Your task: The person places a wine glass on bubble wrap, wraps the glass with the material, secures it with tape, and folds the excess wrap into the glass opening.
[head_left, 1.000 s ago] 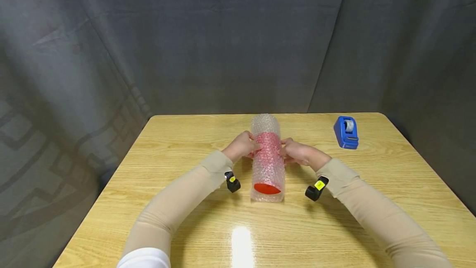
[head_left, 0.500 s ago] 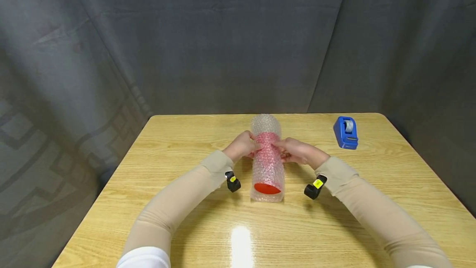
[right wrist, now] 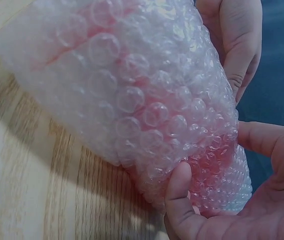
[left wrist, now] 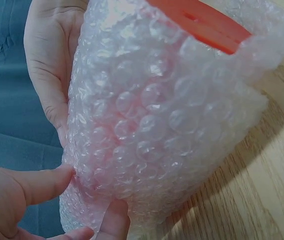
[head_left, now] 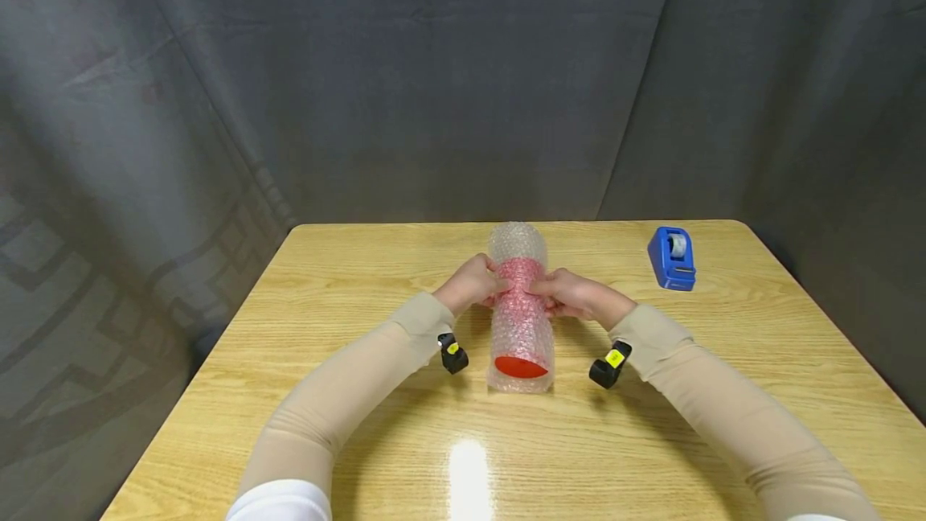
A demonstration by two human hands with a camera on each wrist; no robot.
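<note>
A roll of clear bubble wrap (head_left: 522, 336) lies lengthwise on the wooden table, wrapped around a red object. The red object's end (head_left: 519, 367) shows inside the near opening, and pink shows through the middle; its kind is hidden by the wrap. My left hand (head_left: 472, 284) holds the roll's left side, thumb on top. From the right, my right hand (head_left: 577, 294) grips the same middle stretch, its thumb close to the left one. In the left wrist view the left fingers (left wrist: 116, 220) press the wrap's side; the right wrist view shows the right fingers (right wrist: 179, 195) curled against it.
A blue tape dispenser (head_left: 673, 260) with a roll of tape stands at the table's back right. Grey curtains (head_left: 448, 87) hang behind and beside the table (head_left: 362, 441). A small black camera sits at each wrist.
My right thumb has moved left from the roll's right side onto its top, and the right wrist has shifted slightly left. The left hand and the roll stay in place.
</note>
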